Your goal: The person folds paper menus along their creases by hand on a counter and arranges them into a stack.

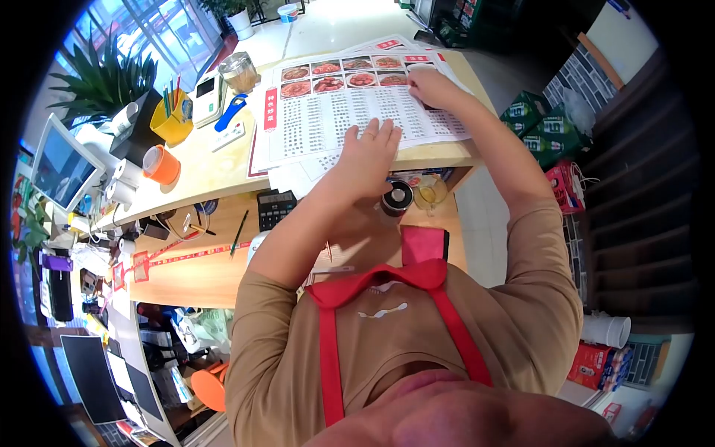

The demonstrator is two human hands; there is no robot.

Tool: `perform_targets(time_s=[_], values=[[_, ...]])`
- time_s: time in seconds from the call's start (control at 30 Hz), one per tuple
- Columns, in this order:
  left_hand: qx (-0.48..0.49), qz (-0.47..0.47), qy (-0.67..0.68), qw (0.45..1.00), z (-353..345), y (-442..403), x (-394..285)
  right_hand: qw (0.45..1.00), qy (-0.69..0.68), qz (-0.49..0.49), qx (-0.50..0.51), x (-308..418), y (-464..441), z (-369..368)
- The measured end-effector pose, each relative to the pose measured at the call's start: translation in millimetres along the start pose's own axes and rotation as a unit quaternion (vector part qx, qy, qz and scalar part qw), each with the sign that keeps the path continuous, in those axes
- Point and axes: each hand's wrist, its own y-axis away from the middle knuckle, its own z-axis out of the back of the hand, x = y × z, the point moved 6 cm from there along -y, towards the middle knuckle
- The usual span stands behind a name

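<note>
A large menu sheet (328, 119) with food photos along its top and columns of text lies on the pale counter (216, 167). My left hand (370, 153) rests flat on the lower middle of the sheet, fingers spread. Over the right part of the sheet is my right hand (434, 89), its fingers curled inward. A dark object shows just below that hand; whether the fingers hold it is hidden. Other sheets show under the menu's edges.
Left on the counter are an orange cup (161, 165), a yellow pen holder (171, 123), a white device (209, 100) and a glass jar (238, 71). On the lower shelf are a calculator (275, 210), a black-lidded jar (397, 198) and a glass cup (430, 194).
</note>
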Motion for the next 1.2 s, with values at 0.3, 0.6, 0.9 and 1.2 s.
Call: perform_targets(time_s=[0.3,0.6,0.9,1.2], values=[[-0.028,0.030,0.204,0.978,6.2,-7.7,19.5,0.995,0.021,-0.020,-0.091,12.2,19.8,4.1],[-0.206,0.122,0.432,0.870,32.9,7.2,69.7,0.887,-0.461,-0.018,0.005,81.7,56.3,31.3],[-0.278,0.185,0.466,0.820,47.3,41.9,95.8,0.728,-0.683,0.038,0.047,153.3,48.9,36.1],[-0.210,0.347,0.118,0.906,43.1,134.0,215.0,0.992,-0.109,0.041,-0.056,126.9,51.9,-8.5]])
